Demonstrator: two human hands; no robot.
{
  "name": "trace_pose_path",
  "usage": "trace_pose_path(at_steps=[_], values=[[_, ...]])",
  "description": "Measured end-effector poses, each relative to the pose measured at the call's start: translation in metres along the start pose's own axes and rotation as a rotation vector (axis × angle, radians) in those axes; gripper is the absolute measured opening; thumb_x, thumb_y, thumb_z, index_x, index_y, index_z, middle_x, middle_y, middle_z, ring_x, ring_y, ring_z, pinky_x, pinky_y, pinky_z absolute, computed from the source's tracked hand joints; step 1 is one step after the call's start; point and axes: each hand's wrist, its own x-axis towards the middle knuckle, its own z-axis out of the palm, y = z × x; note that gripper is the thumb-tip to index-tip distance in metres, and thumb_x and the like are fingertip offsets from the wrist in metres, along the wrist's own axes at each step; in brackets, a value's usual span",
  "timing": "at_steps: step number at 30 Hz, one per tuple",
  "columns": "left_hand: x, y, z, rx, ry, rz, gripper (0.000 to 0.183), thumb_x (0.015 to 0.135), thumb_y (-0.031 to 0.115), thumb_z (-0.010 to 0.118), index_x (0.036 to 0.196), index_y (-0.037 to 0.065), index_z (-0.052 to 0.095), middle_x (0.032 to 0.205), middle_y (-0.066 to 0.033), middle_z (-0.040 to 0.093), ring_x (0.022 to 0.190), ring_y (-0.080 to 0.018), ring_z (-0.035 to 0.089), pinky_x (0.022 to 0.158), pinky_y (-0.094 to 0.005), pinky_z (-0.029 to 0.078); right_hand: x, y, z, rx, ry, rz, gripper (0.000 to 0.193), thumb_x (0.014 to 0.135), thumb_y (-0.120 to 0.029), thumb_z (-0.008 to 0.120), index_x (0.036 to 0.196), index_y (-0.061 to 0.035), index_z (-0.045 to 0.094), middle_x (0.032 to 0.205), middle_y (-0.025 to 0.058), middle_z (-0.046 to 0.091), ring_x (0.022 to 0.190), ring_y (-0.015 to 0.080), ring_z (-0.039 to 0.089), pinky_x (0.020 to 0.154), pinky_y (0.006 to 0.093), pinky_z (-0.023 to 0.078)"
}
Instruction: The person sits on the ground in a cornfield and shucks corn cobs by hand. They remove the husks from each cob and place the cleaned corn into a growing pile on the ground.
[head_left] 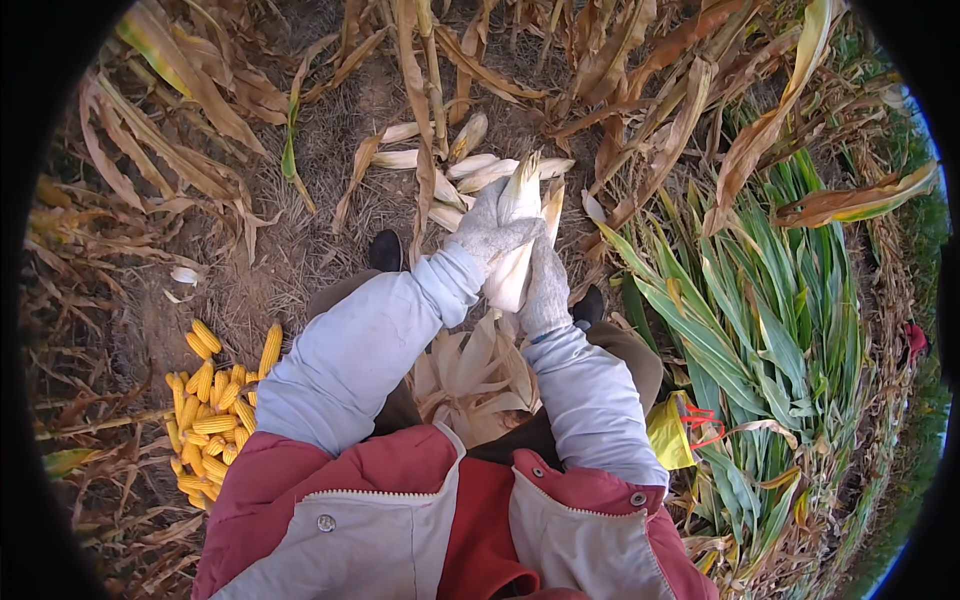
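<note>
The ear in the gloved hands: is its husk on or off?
On: pale husk wraps what shows of the ear between the left hand and right hand.

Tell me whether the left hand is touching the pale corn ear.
Touching. The head view shows the gloved left hand lying across the corn ear, covering its middle.

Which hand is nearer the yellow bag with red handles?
Right. The right hand is forward-left of the yellow bag; the left hand is farther forward and left.
</note>
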Motion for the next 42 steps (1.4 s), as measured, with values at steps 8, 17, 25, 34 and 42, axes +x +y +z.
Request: trace_pose_path(at_steps=[8, 17, 25, 34, 42], values=[[0.018, 0.040, -0.019, -0.393, 0.212, 0.011, 0.054, 0.086, 0.016, 0.072, 0.131, 0.003, 0.045, 0.113, -0.0101, 0.061, 0.093, -0.0233, 0.063, 0.079, -0.0342, 0.055, -0.006, -0.020, 0.001, 0.483, -0.040, -0.116, 0.037, 0.100, -0.034, 0.052, 0.118, -0.0022, 0.056, 0.102, 0.0133, 0.066, 0.094, 0.0291, 0.065, 0.093, 0.0481, 0.051], [0.008, 0.079, -0.023, -0.356, 0.334, 0.024, 0.053, 0.093, 0.027, 0.066, 0.132, 0.003, 0.039, 0.116, -0.0174, 0.058, 0.095, -0.0348, 0.062, 0.066, -0.0390, 0.058, -0.010, -0.033, -0.008, 0.085, -0.285, 0.094, 0.031, 0.098, -0.024, 0.050, 0.110, 0.0035, 0.059, 0.094, 0.0121, 0.065, 0.090, 0.0235, 0.064, 0.083, 0.0337, 0.052], [0.023, 0.080, -0.052, 0.096, 0.234, 0.217, 0.065, 0.081, 0.012, 0.076, 0.135, -0.001, 0.043, 0.113, -0.0102, 0.059, 0.101, -0.0161, 0.059, 0.091, -0.0283, 0.050, 0.022, -0.053, -0.046, -0.018, 0.368, -0.651, 0.074, 0.086, 0.000, 0.065, 0.148, -0.0080, 0.025, 0.114, 0.0100, 0.057, 0.102, 0.0209, 0.061, 0.086, 0.0308, 0.054], [0.008, 0.046, -0.005, 0.231, 0.110, 0.165, 0.067, 0.081, 0.021, 0.075, 0.136, -0.002, 0.043, 0.123, -0.0162, 0.058, 0.115, -0.0251, 0.056, 0.100, -0.0340, 0.043, -0.002, -0.003, 0.012, 0.029, -0.385, -0.002, 0.060, 0.101, -0.034, 0.051, 0.148, -0.0028, 0.030, 0.138, 0.0117, 0.049, 0.124, 0.0218, 0.050, 0.105, 0.0353, 0.040], [0.003, 0.028, -0.009, 0.526, 0.158, 0.340, 0.043, 0.090, 0.030, 0.066, 0.120, 0.000, 0.059, 0.113, -0.0162, 0.064, 0.106, -0.0301, 0.061, 0.094, -0.0384, 0.047, 0.001, 0.027, 0.019, -0.008, -0.183, -0.035, 0.050, 0.100, -0.029, 0.052, 0.144, -0.0071, 0.039, 0.132, 0.0097, 0.054, 0.119, 0.0203, 0.054, 0.101, 0.0356, 0.044]])
